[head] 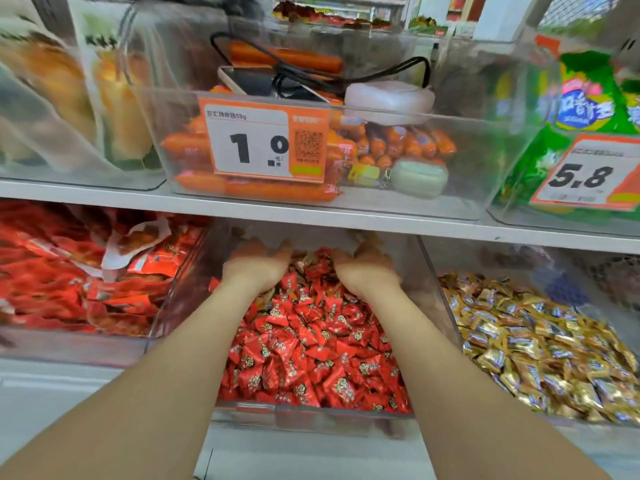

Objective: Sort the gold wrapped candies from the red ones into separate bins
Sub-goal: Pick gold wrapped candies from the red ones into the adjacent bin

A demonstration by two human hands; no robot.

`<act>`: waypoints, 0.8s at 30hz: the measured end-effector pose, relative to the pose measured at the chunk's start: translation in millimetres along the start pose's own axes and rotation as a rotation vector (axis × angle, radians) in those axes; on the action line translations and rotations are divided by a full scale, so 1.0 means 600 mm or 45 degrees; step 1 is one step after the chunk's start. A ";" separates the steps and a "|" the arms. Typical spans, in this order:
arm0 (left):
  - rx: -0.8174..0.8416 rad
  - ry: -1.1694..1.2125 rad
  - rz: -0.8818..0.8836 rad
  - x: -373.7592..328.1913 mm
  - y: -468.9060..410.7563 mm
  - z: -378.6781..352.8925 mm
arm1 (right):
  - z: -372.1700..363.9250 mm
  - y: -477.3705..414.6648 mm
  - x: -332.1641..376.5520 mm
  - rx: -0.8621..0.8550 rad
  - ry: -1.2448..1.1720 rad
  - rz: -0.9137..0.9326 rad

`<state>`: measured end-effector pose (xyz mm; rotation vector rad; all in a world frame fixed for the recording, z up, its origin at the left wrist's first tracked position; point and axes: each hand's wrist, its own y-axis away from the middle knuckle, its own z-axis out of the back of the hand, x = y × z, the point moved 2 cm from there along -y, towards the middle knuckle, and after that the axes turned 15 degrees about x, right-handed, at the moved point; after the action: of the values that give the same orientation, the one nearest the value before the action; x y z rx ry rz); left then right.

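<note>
Red wrapped candies fill a clear middle bin on the lower shelf. A few gold wrapped candies lie mixed in at the back of that pile. To its right, a neighbouring clear bin holds a heap of gold candies. Both my arms reach deep into the middle bin. My left hand and my right hand rest on the back of the pile, a small gap between them, fingers spread forward and blurred. Whether either hand holds a candy is hidden.
The upper shelf edge sits just above my hands. A clear bin of red snack packets stands at the left. Above are a bin of orange sausages with a phone and cable, and green bags at the right.
</note>
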<state>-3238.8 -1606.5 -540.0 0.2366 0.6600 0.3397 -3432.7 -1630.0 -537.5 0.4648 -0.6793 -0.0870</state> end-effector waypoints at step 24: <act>0.245 0.584 0.016 -0.038 0.003 -0.036 | -0.006 0.004 0.012 0.137 0.000 0.158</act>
<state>-3269.7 -1611.2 -543.3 0.3513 1.1463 0.3458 -3425.1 -1628.3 -534.5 0.5249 -0.7134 0.0667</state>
